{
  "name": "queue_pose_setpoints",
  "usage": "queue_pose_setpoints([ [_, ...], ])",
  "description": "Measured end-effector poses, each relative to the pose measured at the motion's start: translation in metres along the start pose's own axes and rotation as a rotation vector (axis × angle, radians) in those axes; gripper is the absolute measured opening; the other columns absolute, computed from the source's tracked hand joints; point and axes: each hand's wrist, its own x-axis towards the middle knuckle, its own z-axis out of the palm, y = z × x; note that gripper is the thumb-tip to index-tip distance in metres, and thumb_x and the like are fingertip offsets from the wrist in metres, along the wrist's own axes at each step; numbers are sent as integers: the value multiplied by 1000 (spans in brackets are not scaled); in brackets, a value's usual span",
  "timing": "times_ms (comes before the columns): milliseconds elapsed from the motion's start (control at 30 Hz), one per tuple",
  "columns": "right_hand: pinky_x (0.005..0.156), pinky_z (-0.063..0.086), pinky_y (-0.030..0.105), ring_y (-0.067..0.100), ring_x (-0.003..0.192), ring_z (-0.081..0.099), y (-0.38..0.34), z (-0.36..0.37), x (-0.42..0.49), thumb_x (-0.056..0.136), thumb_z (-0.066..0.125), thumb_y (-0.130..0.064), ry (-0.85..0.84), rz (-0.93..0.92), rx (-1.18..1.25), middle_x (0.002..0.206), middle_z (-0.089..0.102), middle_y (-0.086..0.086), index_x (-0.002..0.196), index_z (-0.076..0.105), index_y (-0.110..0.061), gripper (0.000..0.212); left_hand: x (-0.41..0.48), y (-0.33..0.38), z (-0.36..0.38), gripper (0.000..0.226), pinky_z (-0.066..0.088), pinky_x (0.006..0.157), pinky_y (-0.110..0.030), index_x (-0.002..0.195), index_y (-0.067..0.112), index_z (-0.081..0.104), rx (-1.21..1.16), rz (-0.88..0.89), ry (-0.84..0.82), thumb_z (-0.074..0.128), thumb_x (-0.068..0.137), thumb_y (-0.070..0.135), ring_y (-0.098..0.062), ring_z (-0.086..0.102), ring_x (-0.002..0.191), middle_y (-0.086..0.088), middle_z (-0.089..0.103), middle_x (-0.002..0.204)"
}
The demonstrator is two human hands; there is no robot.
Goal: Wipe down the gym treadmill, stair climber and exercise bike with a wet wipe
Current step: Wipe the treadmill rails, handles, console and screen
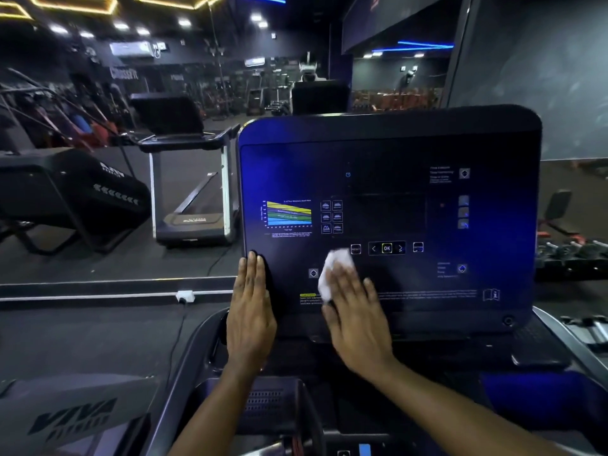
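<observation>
A large dark console panel (394, 199) of a cardio machine fills the middle of the view, with a coloured chart, button icons and an OK key. My right hand (355, 311) lies flat with straight fingers on the panel's lower part, pressing a crumpled white wet wipe (332, 271) against it just left of the OK key row. My left hand (251, 311) rests flat against the panel's lower left edge, fingers straight and together.
A mirror wall ahead reflects a treadmill (194, 179) and other gym machines. A black machine shroud (82, 192) stands at the left. A white socket (185, 296) with a cable sits on the ledge below the mirror. Dumbbells (572, 248) lie at the right.
</observation>
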Motion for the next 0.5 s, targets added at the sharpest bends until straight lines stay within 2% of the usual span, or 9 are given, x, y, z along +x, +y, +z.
queue_pose_setpoints([
  [100, 127, 0, 39, 17, 157, -3, -19, -14, 55, 108, 25, -45, 135, 251, 89, 171, -3, -1, 163, 5, -17, 65, 0, 3, 1, 57, 8, 126, -27, 162, 16, 13, -2, -18, 7, 27, 107, 16, -16, 5, 157, 4, 10, 170],
  [167, 127, 1, 39, 18, 157, -3, -36, -6, 53, 107, 30, -44, 103, 172, 124, 171, -2, 0, 163, 6, -16, 67, 2, 4, 2, 56, 9, 127, -29, 161, 13, 13, 21, -18, 7, 25, 106, 17, -18, 6, 157, 0, 10, 170],
  [233, 126, 9, 41, 16, 157, 1, -40, 10, 14, 107, 31, -45, -3, -22, 85, 171, -1, -2, 163, 8, -20, 66, 2, 5, 5, 56, 11, 127, -33, 160, 8, 15, 49, -15, 8, 22, 105, 18, -21, 6, 157, -3, 11, 169],
  [300, 121, 17, 44, 13, 157, 4, -22, 13, -26, 107, 30, -44, -51, -77, 39, 171, 0, -6, 163, 9, -24, 64, 2, 7, 7, 56, 13, 127, -36, 160, 7, 16, 62, -15, 12, 22, 106, 19, -21, 6, 157, -4, 11, 169],
  [400, 124, 17, 47, 15, 157, 4, 9, 3, -20, 107, 26, -43, 33, 133, 24, 171, 3, -4, 163, 12, -21, 61, 2, 8, 6, 56, 14, 127, -41, 160, 7, 18, 87, 2, 17, 26, 105, 14, -19, 6, 157, -5, 13, 169],
  [500, 128, 6, 44, 19, 157, -4, 6, -18, 36, 109, 21, -47, 163, 395, 98, 171, -1, 1, 163, 7, -16, 64, 9, 17, 5, 58, 10, 127, -40, 160, 8, 20, 86, 65, 14, 32, 104, 9, -17, 7, 157, -4, 15, 169],
])
